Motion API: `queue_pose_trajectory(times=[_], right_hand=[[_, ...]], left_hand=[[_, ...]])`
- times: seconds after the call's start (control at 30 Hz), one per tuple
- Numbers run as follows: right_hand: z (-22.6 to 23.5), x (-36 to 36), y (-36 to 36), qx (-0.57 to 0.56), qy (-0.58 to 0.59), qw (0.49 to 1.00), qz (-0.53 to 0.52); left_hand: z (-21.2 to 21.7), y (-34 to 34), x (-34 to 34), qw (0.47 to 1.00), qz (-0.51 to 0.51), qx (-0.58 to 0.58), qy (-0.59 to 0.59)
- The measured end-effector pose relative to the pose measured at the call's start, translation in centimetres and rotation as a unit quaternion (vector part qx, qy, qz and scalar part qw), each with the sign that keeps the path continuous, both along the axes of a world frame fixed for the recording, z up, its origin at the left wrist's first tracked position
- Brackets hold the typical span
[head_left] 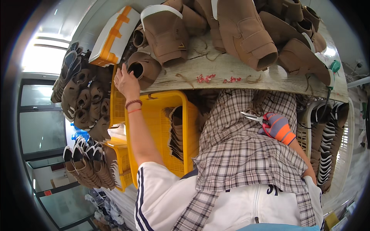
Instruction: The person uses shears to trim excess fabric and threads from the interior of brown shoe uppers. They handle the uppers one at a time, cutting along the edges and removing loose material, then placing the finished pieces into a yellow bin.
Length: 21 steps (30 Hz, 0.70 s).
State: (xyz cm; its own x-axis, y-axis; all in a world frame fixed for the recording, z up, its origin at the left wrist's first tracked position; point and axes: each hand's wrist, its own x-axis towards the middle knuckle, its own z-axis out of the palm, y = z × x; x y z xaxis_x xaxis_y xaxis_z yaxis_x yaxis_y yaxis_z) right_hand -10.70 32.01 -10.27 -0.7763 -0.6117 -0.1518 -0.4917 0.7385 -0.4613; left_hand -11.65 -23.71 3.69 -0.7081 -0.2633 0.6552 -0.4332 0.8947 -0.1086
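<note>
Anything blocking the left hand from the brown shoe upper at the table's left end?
Nothing visible: the left hand is right beside the brown shoe upper, though contact is unclear. The white box with orange tape lies beyond, not between them. The right hand, holding scissors, is well off rightward.

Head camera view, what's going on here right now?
A person is working at a wooden table strewn with brown shoe uppers. Their bare left hand is at the table's left end, beside one brown upper; whether it touches the upper is hard to tell. Their gloved right hand holds red-handled scissors above their plaid apron. Red scraps lie near the table edge, and a yellow basket below holds more uppers.
</note>
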Motion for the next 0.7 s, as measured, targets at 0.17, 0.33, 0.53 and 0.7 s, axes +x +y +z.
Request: queue_pose_trajectory(times=[0.17,0.33,0.53,0.7], right_hand=[[0.6,0.1,-0.4,-0.03,0.004,1.0,-0.001],[0.4,0.3,-0.1,-0.031,0.005,0.999,0.007],[2.1,1.2,1.0,-0.111,-0.013,0.992,-0.059],[5.9,1.6,1.8,-0.252,0.012,0.964,-0.079]], left_hand=[[-2.1,9.9,-4.1,0.976,-0.171,-0.06,-0.122],[-4.1,8.3,-8.1,0.98,-0.199,0.0,0.001],[2.7,11.3,-2.9,0.909,-0.353,0.209,0.068],[-2.0,12.5,8.7,0.552,-0.313,0.765,0.105]])
